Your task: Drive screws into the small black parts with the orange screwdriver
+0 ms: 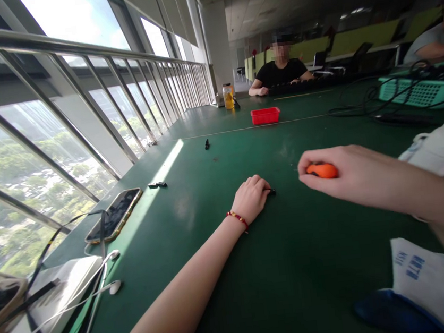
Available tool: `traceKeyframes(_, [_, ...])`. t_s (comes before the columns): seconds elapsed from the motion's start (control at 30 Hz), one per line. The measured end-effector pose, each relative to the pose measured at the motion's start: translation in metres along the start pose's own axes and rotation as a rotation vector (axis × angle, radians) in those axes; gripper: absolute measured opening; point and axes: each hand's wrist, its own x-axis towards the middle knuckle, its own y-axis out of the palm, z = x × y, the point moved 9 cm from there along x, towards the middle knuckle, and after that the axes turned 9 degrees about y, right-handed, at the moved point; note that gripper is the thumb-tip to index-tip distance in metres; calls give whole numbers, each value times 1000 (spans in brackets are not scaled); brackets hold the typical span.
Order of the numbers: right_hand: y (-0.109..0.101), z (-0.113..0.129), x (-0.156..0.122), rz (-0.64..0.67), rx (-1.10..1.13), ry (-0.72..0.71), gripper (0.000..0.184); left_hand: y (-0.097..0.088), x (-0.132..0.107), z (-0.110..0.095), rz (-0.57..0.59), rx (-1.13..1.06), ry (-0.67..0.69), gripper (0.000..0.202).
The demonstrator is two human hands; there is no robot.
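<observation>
My left hand [251, 196], with a red beaded bracelet at the wrist, rests on the green table with its fingers closed on a small black part [272, 191]. Only the end of that part shows beyond the fingertips. To the right, my right hand [338, 169] is raised above the table, wrapped round an orange-handled tool [322, 170]. The tool's working end cannot be made out clearly. Two more small black parts lie apart on the table: one [157, 185] near the phone, another [207, 144] farther back.
A phone [114, 216], white earphones [115, 287] and cables lie at left beside a metal railing [114, 61]. Farther back are a red tray [265, 116], a jar [228, 97] and a teal basket [417, 92] with cables. White bags [430, 271] lie at right. Two people sit beyond.
</observation>
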Motion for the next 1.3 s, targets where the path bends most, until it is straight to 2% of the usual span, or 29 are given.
traceKeyframes(0.03, [16,2,11,35,11,-11,9,0,0,0,2,1,2,14])
traceKeyframes(0.1, [47,-3,26,-9,37,-11,10,-1,0,-1,4,4,4,12])
traceKeyframes(0.2, [93,-20,29,-13,107,14,15,-1,0,0,-6,7,4,11])
traceKeyframes(0.3, [117,-30,25,22,161,23,22,-1,0,0,-10,4,7,12])
traceKeyframes(0.37, [121,-30,24,42,156,23,22,0,0,1,-5,12,5,13])
traceKeyframes(0.5, [121,-26,26,55,106,33,10,0,-1,0,7,31,-5,13])
traceKeyframes(0.77, [122,-28,26,78,119,26,11,-1,2,-10,47,123,48,17])
traceKeyframes(1.13, [124,-30,28,74,147,17,10,-2,0,-2,-34,-30,18,12])
traceKeyframes(1.23, [124,-31,28,86,182,18,13,-1,0,0,-45,-43,8,12])
traceKeyframes(1.3, [117,-32,27,69,274,18,25,-1,0,3,-50,-44,-11,12])
